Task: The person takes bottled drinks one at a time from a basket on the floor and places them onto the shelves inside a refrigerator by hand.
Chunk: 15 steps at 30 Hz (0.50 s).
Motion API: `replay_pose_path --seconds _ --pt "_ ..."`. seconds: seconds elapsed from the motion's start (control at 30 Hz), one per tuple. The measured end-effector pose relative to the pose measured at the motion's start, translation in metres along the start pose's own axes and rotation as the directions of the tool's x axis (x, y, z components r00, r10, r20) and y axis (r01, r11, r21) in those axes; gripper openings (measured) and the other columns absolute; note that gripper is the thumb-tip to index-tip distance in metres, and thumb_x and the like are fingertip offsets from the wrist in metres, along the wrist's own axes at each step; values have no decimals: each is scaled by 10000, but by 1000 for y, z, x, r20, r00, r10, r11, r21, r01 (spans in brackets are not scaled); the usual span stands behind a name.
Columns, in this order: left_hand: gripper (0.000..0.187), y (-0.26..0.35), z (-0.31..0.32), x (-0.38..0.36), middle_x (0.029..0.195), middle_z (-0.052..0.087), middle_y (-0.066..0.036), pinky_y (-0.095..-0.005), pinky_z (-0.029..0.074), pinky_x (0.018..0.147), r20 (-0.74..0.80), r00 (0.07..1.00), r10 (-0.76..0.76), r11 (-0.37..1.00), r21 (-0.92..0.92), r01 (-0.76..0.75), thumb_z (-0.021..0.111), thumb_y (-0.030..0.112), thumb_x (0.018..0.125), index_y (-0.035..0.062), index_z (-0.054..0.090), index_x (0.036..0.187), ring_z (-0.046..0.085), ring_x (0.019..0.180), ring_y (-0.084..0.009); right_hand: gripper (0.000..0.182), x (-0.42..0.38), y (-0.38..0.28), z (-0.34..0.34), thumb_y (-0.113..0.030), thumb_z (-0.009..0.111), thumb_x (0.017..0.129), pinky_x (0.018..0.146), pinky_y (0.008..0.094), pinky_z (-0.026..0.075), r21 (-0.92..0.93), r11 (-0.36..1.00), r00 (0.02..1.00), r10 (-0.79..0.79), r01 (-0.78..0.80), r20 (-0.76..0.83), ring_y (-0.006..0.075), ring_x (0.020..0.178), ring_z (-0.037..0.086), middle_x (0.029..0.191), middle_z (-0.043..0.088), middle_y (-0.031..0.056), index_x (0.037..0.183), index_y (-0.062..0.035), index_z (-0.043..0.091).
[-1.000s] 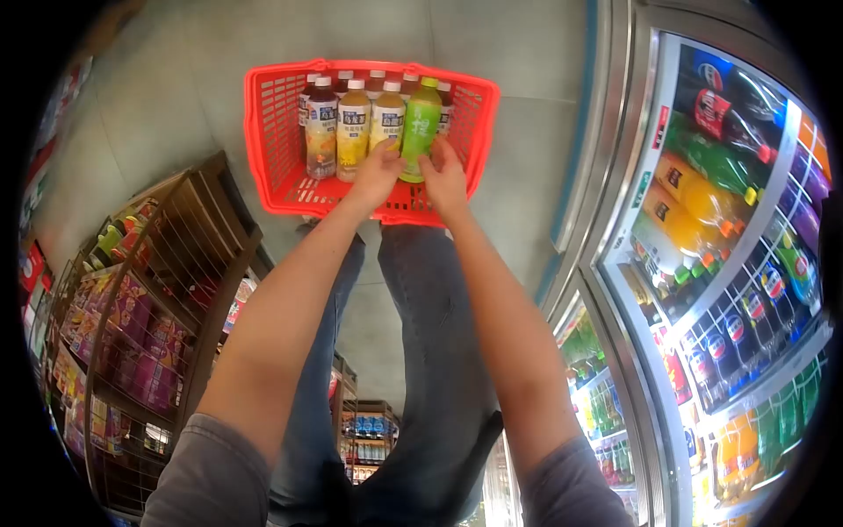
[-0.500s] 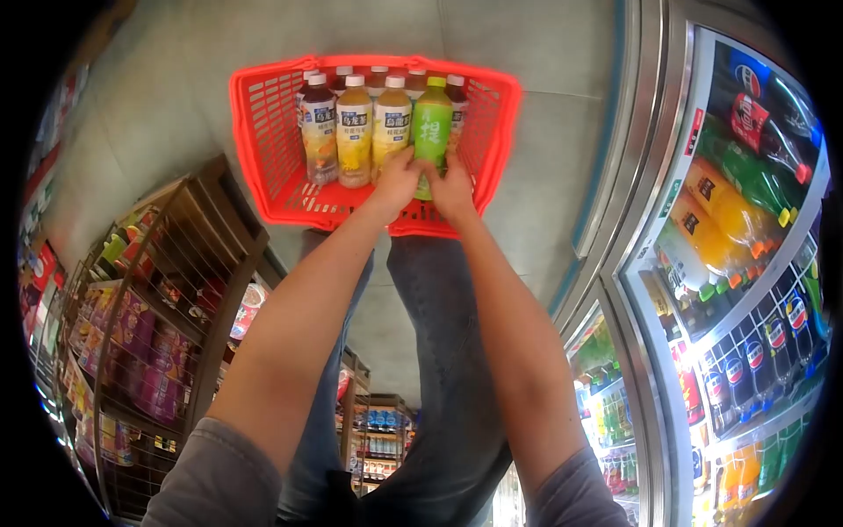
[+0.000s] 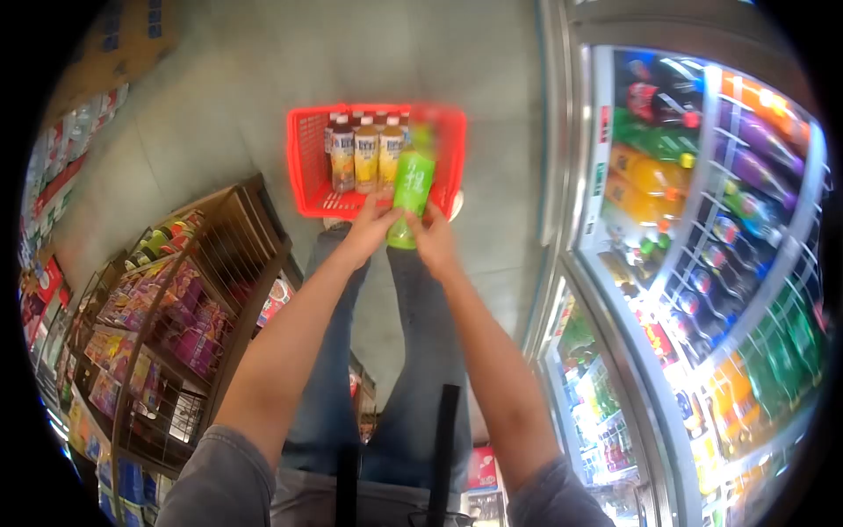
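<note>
A green-labelled drink bottle (image 3: 413, 183) is held upright, slightly tilted, between both hands in front of the red shopping basket (image 3: 309, 171). My left hand (image 3: 370, 232) closes on its lower left side, and my right hand (image 3: 435, 242) grips the lower right side. Inside the basket stand a dark-capped tea bottle (image 3: 342, 158) and two yellow-labelled tea bottles (image 3: 366, 158) with white caps, with more bottles in a row behind them. The green bottle hides the basket's right part, and its cap is blurred.
On the right, a lit drinks fridge (image 3: 645, 176) with a metal frame holds many bottles. A wire snack rack (image 3: 167, 299) stands on the left. A cardboard box (image 3: 114, 44) lies at the upper left. The grey tile floor (image 3: 351, 53) surrounds the basket.
The green bottle has been lifted out of the basket row and brought nearer to me, in both hands. My view has risen and shifted, so the basket looks smaller.
</note>
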<state>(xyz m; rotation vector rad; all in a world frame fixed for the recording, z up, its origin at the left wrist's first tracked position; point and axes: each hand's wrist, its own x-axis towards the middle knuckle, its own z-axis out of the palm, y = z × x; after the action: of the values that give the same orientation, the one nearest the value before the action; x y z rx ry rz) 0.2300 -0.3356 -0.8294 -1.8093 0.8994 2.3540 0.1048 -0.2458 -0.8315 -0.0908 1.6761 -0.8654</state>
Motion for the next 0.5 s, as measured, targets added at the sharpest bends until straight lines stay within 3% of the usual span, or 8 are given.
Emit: replay_pose_path --seconds 0.03,0.1,0.13,0.2,0.27,0.43,0.5 --pt "523 10 3 -20 1198 606 -158 -331 474 921 12 999 41 999 -7 -41 634 239 950 20 393 1359 596 1106 -226 419 -19 -11 1 -222 687 907 881 338 495 -34 998 998 -54 53 -33 219 1013 653 1129 683 165 1244 11 599" --pt "609 39 11 -55 1152 626 -152 -330 486 884 -22 994 104 975 200 -98 672 312 919 30 409 1391 613 1052 -219 498 -63 -62 2 -300 702 908 913 353 489 22 999 999 -41 42 -35 239 1054 645 1149 672 173 1285 2 579" --pt "609 63 17 -72 1152 626 -152 -330 486 884 -4 989 149 968 203 -146 672 312 919 30 409 1391 613 1052 -219 526 -76 -60 0 -348 695 913 932 367 485 -124 985 990 -128 120 -66 270 1084 636 1151 663 194 1288 1 576" --pt "696 98 22 -120 1112 639 -140 -322 491 856 69 995 74 922 376 -94 719 361 874 36 431 1418 617 1009 -202 537 -109 -85 -2 -366 692 914 941 370 483 -106 972 971 -218 208 -93 277 1092 634 1143 663 198 1288 1 576" --pt "646 125 30 -171 1114 639 -129 -318 483 868 124 988 95 913 384 -136 709 337 886 19 456 1388 612 1002 -195 546 -157 -114 -6 -376 695 910 959 366 476 -48 966 958 -258 254 -124 288 1115 629 1161 654 208 1284 3 576" --pt "529 167 58 -255 1195 644 -118 -314 482 911 229 932 280 877 334 -346 708 264 881 -9 545 1304 612 1061 -184 531 -264 -204 -29 -312 690 927 969 350 473 -133 944 942 -317 302 -114 262 1152 613 1253 616 200 1300 33 537" --pt "520 185 68 -286 1191 650 -127 -319 487 920 313 903 294 853 341 -396 708 241 881 -10 546 1307 623 1073 -197 598 -287 -211 -32 -266 686 939 1014 359 456 32 923 920 -380 384 -91 258 1211 580 1281 601 214 1357 87 445"
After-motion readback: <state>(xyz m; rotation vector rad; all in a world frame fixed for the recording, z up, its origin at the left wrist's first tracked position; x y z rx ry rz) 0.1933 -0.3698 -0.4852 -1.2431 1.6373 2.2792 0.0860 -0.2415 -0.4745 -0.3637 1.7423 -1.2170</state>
